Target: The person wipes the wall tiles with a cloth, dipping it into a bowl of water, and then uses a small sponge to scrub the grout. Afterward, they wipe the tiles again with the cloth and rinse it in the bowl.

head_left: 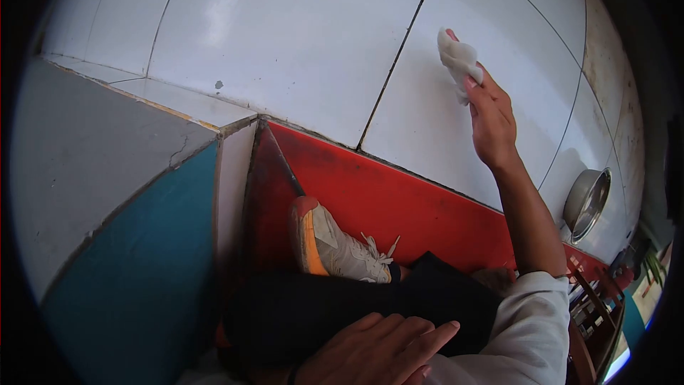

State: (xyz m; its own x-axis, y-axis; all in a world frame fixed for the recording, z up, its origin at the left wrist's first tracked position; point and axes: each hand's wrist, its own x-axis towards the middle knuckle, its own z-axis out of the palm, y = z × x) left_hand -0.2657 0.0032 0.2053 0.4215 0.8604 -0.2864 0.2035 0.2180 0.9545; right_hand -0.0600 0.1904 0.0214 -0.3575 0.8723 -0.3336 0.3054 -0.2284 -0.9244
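Cloth (459, 60): white, bunched up, pressed on the white tiled surface (285, 28) just right of a dark grout line, towards its upper right corner.
Right hand (493, 117): my fingers grip the cloth against the tile.
Left hand (377, 353): released, lying loose on my black trouser leg (313, 314).
Sneaker (338, 246): grey, orange-soled, against the red band (399, 199) along the tiles' lower edge.
Metal bowl (586, 203): at the tiles' right edge, well apart from the cloth.

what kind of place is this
Probably a tiled wash or kitchen area: large glossy white tiles above a red tiled band, and a round steel bowl. The right hand presses a crumpled white cloth to them.
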